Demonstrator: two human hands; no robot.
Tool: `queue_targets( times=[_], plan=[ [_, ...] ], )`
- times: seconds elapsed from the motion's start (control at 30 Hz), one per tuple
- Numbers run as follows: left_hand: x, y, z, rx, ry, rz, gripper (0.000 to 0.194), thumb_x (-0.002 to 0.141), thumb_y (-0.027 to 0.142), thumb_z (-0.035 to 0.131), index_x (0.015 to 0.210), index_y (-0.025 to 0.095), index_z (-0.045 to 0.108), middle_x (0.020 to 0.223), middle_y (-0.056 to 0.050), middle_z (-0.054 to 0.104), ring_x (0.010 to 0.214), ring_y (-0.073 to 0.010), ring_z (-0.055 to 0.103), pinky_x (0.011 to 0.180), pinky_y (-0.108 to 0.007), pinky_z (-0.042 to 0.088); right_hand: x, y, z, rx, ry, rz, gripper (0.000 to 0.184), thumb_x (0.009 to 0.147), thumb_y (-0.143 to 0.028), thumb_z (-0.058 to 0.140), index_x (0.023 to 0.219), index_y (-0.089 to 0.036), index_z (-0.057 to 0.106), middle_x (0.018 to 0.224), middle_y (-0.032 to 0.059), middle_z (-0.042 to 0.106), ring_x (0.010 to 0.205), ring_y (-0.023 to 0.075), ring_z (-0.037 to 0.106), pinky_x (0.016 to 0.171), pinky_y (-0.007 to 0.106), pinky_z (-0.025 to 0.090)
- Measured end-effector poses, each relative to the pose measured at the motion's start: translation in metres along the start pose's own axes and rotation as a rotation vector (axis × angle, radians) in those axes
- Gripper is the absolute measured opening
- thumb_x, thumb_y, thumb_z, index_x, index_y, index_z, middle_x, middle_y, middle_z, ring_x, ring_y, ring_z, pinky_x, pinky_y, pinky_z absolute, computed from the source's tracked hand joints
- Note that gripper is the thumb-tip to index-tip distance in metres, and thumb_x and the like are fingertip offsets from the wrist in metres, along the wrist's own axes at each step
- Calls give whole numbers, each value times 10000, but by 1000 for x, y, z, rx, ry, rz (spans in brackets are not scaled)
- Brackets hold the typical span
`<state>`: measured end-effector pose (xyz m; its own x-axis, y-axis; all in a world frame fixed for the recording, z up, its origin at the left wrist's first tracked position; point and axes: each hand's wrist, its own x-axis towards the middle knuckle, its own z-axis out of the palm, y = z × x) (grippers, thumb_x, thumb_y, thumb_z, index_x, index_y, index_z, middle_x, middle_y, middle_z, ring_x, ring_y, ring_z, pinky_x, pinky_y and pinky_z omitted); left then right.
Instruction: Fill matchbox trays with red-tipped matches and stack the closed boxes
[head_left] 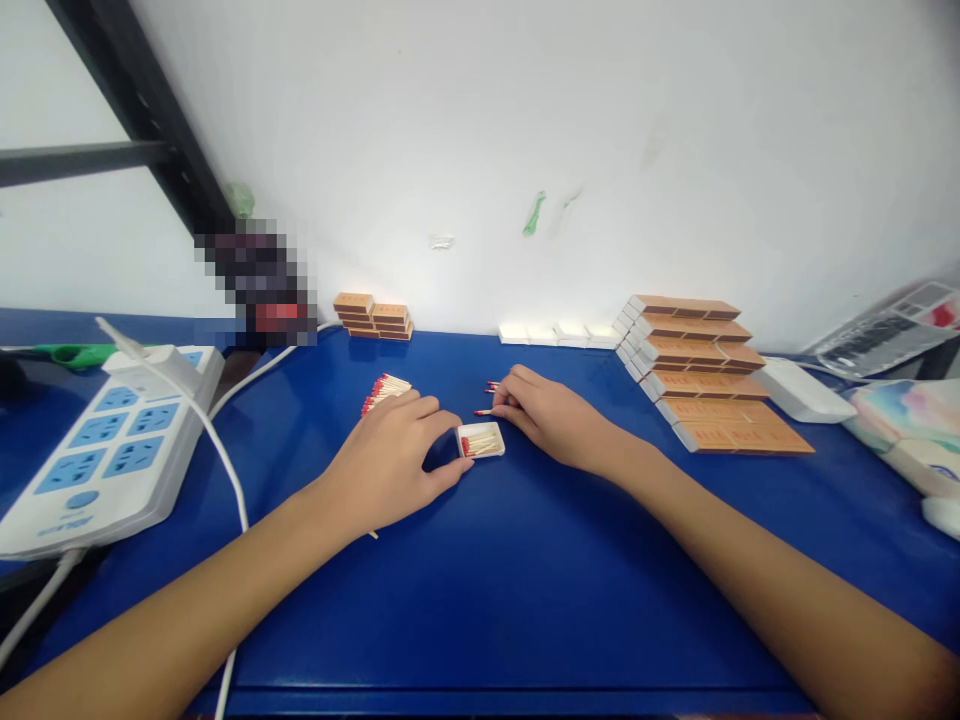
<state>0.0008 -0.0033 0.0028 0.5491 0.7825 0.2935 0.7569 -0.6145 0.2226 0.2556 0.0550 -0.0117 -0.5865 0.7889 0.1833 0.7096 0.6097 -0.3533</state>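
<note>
Our left hand [409, 445] grips the left end of a small white rectangular tray [480, 430], part-filled with red-tipped pale wooden matches [481, 443], heads left. Our right hand [551, 415] pinches a single red-headed match [481, 412]. Tray's on the blue tabletop [510, 600].

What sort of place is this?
It looks like a work corner indoors, maybe a small workshop, though I can't be sure. You can see a blue table, a stepped pile of orange matchboxes and a white power strip.

Bright light washes the white wall [450, 130] beside a pixelated patch [259, 285].
</note>
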Motion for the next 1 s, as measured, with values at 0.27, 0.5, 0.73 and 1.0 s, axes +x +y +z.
queue_targets(
  times=[0.27, 0.5, 0.73, 1.0],
  plan=[
    [0, 1, 0, -15, -6, -18, 276, 959, 400, 726, 1128, 189, 780, 893, -51, 677, 858, -241, 629, 807, -390, 516, -19, -28, -12, 64, 51, -27, 119, 1082, -250, 518, 1015, -218, 611, 1039, 50, 620, 817, 171, 612, 726, 309, 477],
    [0, 2, 0, -15, 0, -20, 283, 962, 401, 721, 1128, 180, 777, 885, -50, 673, 846, -236, 628, 822, -394, 524, -23, -32, -11, 39, 81, -51, 148, 1087, -279, 522, 1028, -211, 640, 1009, 55, 648, 789, 164, 603, 707, 298, 451],
    [0, 1, 0, -6, -25, -10, 311, 977, 425, 703, 1159, 183, 774, 895, -53, 674, 849, -236, 625, 818, -399, 528, -17, 13, -13, -22, 205, 55, 171, 1040, -315, 578, 1068, -217, 716, 955, 62, 651, 757, 182, 593, 706, 324, 448],
    [0, 1, -1, -12, -21, -1, 306, 978, 418, 702, 1144, 172, 780, 885, -52, 671, 845, -239, 621, 797, -397, 519, -6, 21, 0, -11, 158, 51, 118, 1026, -285, 598, 1026, -209, 688, 966, 50, 632, 776, 176, 583, 711, 313, 435]
  ],
)
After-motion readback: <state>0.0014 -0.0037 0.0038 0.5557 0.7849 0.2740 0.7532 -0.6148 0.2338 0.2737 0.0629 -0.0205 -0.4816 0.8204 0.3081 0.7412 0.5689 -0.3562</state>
